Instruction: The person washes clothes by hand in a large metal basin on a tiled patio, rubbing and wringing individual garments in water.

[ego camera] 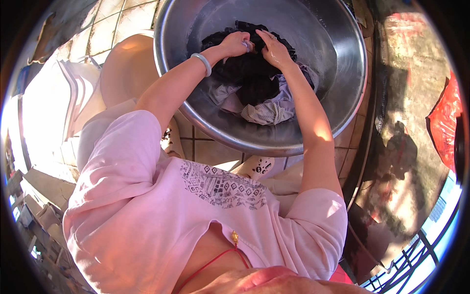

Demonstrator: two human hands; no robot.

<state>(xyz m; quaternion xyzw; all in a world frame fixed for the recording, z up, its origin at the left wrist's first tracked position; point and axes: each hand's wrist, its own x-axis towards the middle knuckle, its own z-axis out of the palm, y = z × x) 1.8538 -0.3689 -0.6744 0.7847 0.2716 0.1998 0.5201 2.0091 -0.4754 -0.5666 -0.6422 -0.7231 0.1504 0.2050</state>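
Note:
A large round metal basin (238, 141) stands in front of me with wet clothes in it. My left hand (237, 43), below a pale bangle (202, 63), is curled over a black garment (253, 73) and grips something small and pale at its fingers; I cannot tell what it is. My right hand (272, 49), with a ring on one finger, rests on the black cloth with its fingers stretched out, close beside the left. Nearer to me in the basin lie a striped light garment (268, 113) and a lilac cloth (284, 93).
A brownish round tub (128, 70) stands at the left of the basin, near a white object (79, 99) in strong sunlight. Tiled floor (216, 150) lies beneath. At the right is a stained wall or slab (400, 84), with a red plastic item (446, 121) beyond.

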